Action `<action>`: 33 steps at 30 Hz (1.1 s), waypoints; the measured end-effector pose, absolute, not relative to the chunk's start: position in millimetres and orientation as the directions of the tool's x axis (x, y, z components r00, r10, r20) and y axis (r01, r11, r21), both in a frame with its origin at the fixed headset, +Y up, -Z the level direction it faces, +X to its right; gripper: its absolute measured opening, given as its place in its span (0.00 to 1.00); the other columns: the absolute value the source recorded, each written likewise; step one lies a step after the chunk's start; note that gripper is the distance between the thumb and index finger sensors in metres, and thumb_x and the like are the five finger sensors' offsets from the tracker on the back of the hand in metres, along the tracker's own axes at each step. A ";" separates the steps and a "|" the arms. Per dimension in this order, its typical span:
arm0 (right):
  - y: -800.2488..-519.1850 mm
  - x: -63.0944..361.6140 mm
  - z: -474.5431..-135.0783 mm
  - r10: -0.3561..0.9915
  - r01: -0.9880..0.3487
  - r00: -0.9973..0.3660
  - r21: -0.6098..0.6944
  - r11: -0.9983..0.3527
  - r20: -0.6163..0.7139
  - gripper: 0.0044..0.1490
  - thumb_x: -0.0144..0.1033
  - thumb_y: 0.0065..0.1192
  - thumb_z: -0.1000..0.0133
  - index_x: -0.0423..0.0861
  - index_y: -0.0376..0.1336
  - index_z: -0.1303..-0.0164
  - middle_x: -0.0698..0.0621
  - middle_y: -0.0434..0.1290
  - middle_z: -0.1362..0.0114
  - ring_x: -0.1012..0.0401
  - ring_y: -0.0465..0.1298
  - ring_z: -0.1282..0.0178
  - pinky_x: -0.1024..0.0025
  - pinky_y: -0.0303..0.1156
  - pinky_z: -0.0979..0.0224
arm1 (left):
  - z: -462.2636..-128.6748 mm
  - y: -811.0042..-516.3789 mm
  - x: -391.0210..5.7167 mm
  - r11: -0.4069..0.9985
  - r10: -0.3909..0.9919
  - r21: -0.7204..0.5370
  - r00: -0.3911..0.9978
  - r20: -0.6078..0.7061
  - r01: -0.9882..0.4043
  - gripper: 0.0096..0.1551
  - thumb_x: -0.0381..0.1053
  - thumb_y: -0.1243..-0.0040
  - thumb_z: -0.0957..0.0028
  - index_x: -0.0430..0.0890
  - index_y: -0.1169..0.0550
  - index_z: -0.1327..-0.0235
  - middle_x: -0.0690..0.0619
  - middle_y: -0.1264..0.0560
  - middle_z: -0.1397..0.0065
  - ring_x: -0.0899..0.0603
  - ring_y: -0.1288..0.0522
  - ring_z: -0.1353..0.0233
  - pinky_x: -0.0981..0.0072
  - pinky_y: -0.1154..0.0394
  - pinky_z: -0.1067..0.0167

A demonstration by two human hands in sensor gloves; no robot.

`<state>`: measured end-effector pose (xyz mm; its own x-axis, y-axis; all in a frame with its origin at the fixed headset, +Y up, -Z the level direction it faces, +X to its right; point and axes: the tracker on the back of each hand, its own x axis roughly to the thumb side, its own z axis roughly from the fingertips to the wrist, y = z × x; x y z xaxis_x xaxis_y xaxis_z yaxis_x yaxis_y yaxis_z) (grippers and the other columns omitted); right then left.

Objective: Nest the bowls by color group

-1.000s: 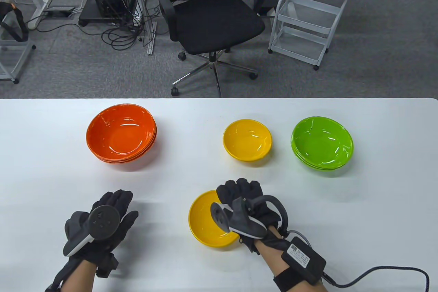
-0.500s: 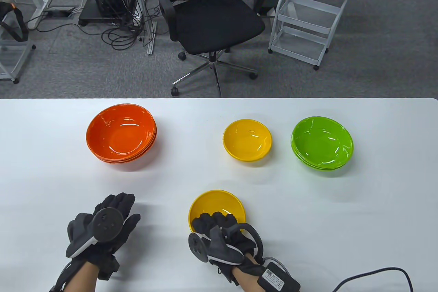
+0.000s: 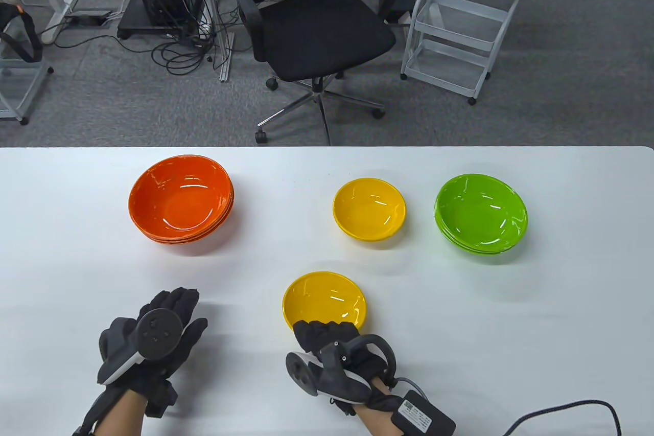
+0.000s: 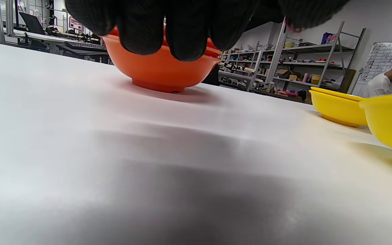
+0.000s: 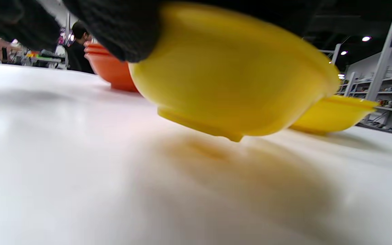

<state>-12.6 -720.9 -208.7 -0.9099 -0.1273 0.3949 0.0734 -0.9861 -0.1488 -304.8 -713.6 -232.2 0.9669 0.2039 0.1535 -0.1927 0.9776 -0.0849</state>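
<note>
Right hand (image 3: 340, 359) grips near yellow bowl (image 3: 324, 300) — seemingly lifted

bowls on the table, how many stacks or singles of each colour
orange: 1 stack
green: 1 stack
yellow: 2 singles, the far one on the table, the near one held at its near rim by the right hand and tilted off the table
total: 4

No legible text anywhere.
</note>
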 end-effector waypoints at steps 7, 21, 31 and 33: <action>-657.1 19.3 -242.5 -0.191 0.110 -0.941 -0.281 -0.953 0.279 0.29 0.42 0.63 0.43 0.54 0.62 0.30 0.57 0.76 0.30 0.63 0.82 0.33 0.56 0.77 0.25 | -233.3 -717.7 -301.3 0.977 0.202 -0.106 0.966 0.164 -0.186 0.40 0.62 0.51 0.45 0.45 0.34 0.21 0.37 0.32 0.18 0.25 0.33 0.20 0.31 0.36 0.27; -654.9 32.1 -349.6 -0.276 0.233 -0.954 -0.290 -0.928 0.118 0.29 0.41 0.61 0.42 0.55 0.62 0.29 0.58 0.75 0.28 0.63 0.81 0.31 0.53 0.74 0.22 | -237.2 -721.2 -300.7 0.971 0.213 -0.138 0.965 0.154 -0.193 0.40 0.63 0.54 0.45 0.47 0.35 0.20 0.38 0.33 0.17 0.25 0.34 0.19 0.31 0.37 0.25; -702.5 32.5 -398.2 -0.203 0.195 -0.978 -0.166 -0.967 0.038 0.29 0.42 0.61 0.42 0.56 0.62 0.29 0.59 0.75 0.29 0.64 0.81 0.31 0.52 0.74 0.22 | -240.9 -722.4 -297.0 0.974 0.187 -0.162 0.967 0.174 -0.159 0.40 0.63 0.55 0.45 0.49 0.35 0.20 0.39 0.34 0.15 0.25 0.36 0.17 0.32 0.38 0.24; -707.0 34.6 -401.5 -0.188 0.182 -0.982 -0.148 -0.972 0.023 0.28 0.42 0.60 0.42 0.56 0.62 0.30 0.59 0.75 0.29 0.64 0.81 0.31 0.52 0.74 0.22 | -241.6 -721.8 -298.6 0.974 0.189 -0.159 0.967 0.168 -0.163 0.40 0.64 0.56 0.45 0.49 0.36 0.19 0.39 0.34 0.15 0.25 0.36 0.17 0.32 0.38 0.24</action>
<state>34.6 -707.0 -401.5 -0.9820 -0.1877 0.0233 0.1823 -0.9721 -0.1477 -298.6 -721.8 -241.6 0.9674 0.1893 0.1681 -0.1629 0.9737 -0.1592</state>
